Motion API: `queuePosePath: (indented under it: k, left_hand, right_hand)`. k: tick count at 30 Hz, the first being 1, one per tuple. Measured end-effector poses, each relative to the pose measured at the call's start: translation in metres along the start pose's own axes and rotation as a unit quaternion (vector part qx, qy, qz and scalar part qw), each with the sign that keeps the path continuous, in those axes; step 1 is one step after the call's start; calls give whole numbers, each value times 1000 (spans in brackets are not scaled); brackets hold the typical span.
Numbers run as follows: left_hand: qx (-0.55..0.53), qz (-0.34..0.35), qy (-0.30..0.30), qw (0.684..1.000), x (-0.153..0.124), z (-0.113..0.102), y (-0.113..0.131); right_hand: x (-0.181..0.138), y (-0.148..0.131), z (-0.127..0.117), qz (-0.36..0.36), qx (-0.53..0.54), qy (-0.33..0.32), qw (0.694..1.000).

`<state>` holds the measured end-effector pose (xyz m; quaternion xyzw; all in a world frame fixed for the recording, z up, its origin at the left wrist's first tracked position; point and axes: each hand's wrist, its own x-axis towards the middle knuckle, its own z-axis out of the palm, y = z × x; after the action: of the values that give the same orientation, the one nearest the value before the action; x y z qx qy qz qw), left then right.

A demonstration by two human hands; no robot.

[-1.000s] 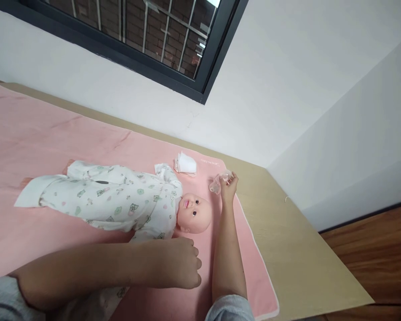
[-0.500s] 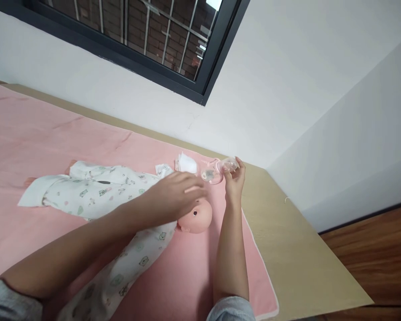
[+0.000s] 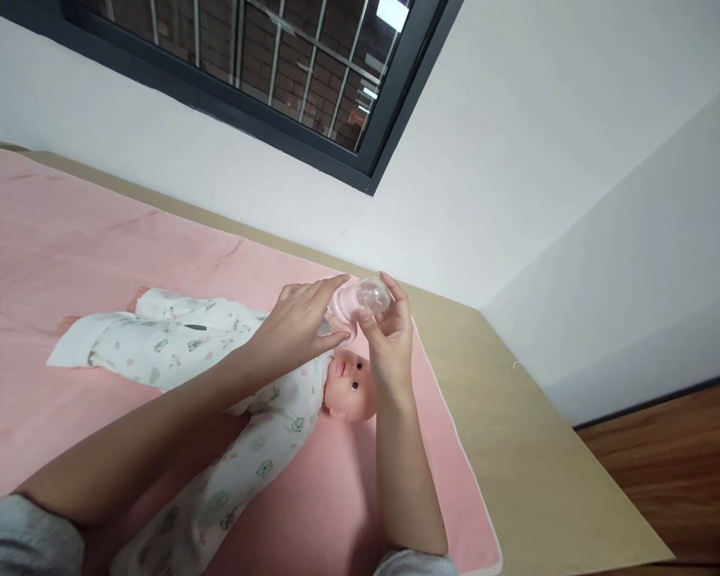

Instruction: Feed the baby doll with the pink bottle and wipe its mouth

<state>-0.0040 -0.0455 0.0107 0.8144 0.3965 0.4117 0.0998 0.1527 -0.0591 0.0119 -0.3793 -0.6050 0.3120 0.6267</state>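
A baby bottle (image 3: pixel 345 306) with pink parts and a clear domed cap (image 3: pixel 374 295) is raised above the doll's head, tilted with its cap to the right. My left hand (image 3: pixel 303 320) closes round the bottle's left end, thumb below and fingers above. My right hand (image 3: pixel 391 324) grips the domed cap between thumb and fingers. Much of the bottle's body is hidden by my left hand. Just below lies a baby doll (image 3: pixel 353 388), face up, in a white suit (image 3: pixel 156 342) with small animal prints. My left forearm crosses over its body.
A pink blanket (image 3: pixel 96 216) with a white edge covers much of the tan board (image 3: pixel 504 448). Behind it rises a white wall (image 3: pixel 216 184) with a dark-framed window (image 3: pixel 372 152). Wood-grained panelling (image 3: pixel 684 456) stands at the right.
My right hand has brought the baby bottle left and nearer. My left hand, over the doll's face before, has moved to the bottle and taken hold. The doll's face is now uncovered.
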Motion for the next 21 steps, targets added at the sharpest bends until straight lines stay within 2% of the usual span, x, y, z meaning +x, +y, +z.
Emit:
queuePosePath:
  k: [7,14,21]
  left_hand:
    - [56,-9,7,998,2,3,-6]
    - [72,4,-14,997,0,2,-7]
    - [91,20,-23,995,-1,2,-9]
  right_hand:
    - [-4,5,15,0,28,5,1000]
    - [-7,-8,12,16,8,12,1000]
    - [-7,-7,8,13,3,-2,1000]
